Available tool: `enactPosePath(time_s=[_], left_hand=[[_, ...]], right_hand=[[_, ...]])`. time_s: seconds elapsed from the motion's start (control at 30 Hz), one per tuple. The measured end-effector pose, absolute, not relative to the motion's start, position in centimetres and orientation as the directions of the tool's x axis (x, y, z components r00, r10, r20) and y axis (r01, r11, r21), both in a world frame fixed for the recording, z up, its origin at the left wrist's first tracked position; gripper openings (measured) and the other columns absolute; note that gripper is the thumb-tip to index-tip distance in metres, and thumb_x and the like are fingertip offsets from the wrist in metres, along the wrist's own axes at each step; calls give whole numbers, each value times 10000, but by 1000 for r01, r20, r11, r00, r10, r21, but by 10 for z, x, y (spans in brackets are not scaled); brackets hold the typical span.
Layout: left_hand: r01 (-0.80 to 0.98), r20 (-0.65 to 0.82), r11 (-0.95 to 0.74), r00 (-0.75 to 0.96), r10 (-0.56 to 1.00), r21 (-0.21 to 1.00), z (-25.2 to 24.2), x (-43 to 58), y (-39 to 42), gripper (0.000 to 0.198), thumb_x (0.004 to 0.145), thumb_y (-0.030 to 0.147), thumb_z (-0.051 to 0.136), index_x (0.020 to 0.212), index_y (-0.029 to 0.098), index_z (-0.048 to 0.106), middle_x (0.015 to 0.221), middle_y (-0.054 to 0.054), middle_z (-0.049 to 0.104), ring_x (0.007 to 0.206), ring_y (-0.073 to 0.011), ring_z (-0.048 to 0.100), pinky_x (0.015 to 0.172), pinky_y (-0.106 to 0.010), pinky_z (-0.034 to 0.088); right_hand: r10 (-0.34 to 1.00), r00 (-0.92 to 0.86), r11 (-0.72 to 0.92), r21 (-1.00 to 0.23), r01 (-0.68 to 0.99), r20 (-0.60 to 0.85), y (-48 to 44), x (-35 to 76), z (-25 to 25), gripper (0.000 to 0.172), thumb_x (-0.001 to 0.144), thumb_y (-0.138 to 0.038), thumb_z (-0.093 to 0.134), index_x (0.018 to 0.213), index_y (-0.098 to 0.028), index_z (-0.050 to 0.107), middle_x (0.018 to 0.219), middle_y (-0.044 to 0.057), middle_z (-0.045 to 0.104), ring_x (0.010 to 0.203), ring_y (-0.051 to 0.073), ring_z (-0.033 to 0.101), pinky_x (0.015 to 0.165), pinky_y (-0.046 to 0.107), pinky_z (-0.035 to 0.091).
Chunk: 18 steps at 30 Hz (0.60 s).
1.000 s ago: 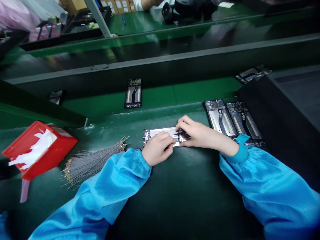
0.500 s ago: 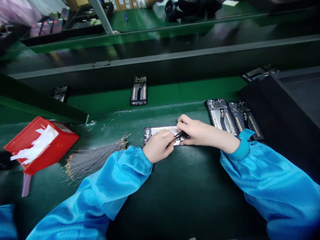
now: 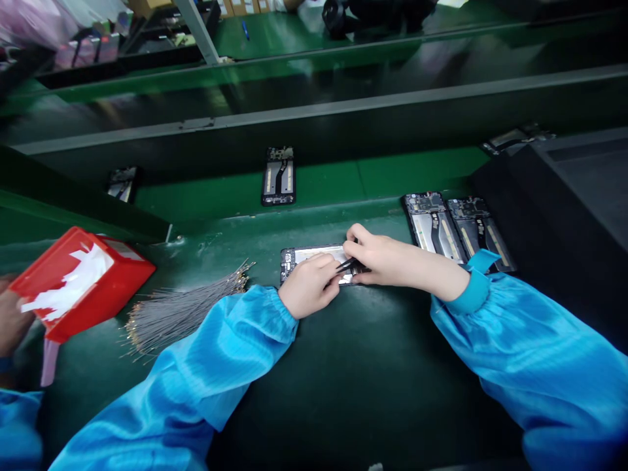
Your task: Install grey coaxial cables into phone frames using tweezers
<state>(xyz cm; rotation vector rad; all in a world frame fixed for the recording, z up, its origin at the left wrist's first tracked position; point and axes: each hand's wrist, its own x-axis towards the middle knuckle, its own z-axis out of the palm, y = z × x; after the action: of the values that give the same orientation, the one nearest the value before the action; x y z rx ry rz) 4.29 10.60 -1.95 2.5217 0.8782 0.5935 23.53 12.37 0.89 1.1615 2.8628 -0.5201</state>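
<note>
An opened phone (image 3: 300,252) lies sideways on the green bench in front of me, its board end to the left and much of its silver middle covered by my hands. My right hand (image 3: 380,258) is closed around black tweezers (image 3: 349,264), whose tips point left over the phone. Against the phone's near side rests my left hand (image 3: 311,285), fingers pinched together beside the tweezer tips. Whatever the left fingers hold is hidden or too small to make out.
Left of my sleeve lies a bundle of thin grey cables (image 3: 181,311), behind it a red bin (image 3: 105,294) with a co-worker's hand (image 3: 12,320) beside it. Two opened phones (image 3: 434,226) lie at right near a black box (image 3: 554,229). Another phone (image 3: 279,176) lies on the green strip behind.
Phones on the rear strip have shifted slightly right. A co-worker's hand has come in beside the red bin. My hands have barely moved, still over the phone.
</note>
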Motion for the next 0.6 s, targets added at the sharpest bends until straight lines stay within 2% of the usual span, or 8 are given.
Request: enactPosePath(time_s=[0.17, 0.43, 0.53, 0.6], left_hand=[[412, 226, -703, 748, 624, 580, -15, 41, 107, 149, 771, 134, 397, 701, 150, 527, 634, -8, 475, 611, -127, 456, 579, -234, 392], [376, 203, -715, 788, 582, 589, -14, 40, 106, 140, 723, 109, 419, 700, 159, 547, 634, 3, 473, 635, -125, 453, 607, -228, 386], [361, 212, -705, 783, 585, 610, -12, 38, 104, 134, 710, 102, 434, 727, 156, 556, 644, 3, 482, 637, -122, 459, 605, -227, 393], [343, 227, -696, 776, 588, 630, -8, 35, 105, 158, 724, 103, 429, 782, 155, 567, 670, 0, 504, 645, -119, 473, 618, -227, 409]], right_hand=[[689, -711, 646, -324, 691, -144, 122, 234, 10, 241, 723, -221, 599, 894, -156, 442, 1037, 82, 392, 604, 92, 469, 557, 254, 425], [733, -643, 567, -321, 758, -223, 121, 224, 18, 283, 671, -199, 628, 888, -139, 455, 1015, 90, 399, 599, 99, 442, 560, 263, 421], [757, -626, 533, -377, 758, -188, 118, 227, 20, 245, 698, -188, 605, 890, -143, 460, 1004, 82, 411, 619, 106, 448, 577, 262, 422], [787, -607, 513, -429, 743, -111, 116, 232, 18, 177, 748, -172, 555, 899, -154, 464, 971, 65, 434, 677, 126, 471, 618, 265, 429]])
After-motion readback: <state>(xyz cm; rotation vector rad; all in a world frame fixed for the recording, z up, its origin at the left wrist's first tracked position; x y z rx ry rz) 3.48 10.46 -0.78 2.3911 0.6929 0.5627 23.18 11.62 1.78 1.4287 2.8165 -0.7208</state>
